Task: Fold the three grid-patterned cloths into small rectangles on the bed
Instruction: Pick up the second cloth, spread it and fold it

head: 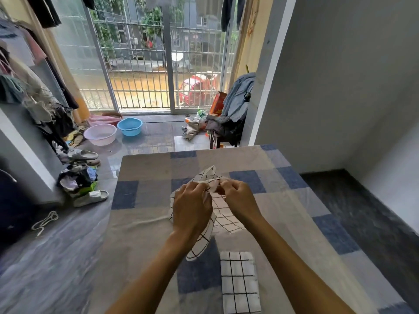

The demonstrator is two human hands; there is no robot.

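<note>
Pinching one edge of the loose cloth point(204, 230) tight in both my left hand point(192, 205) and right hand point(238, 200), I let it hang toward me above the bed point(145, 200), beyond the folded cloth point(240, 284).

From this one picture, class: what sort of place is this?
Probably a lived-in bedroom: a bed with patchwork sheet, clothes hanging at left, wash basins by the barred window.

Both forearms outstretched, left hand point(192, 206) and right hand point(238, 198) close together, each grip pinched closed.
</note>
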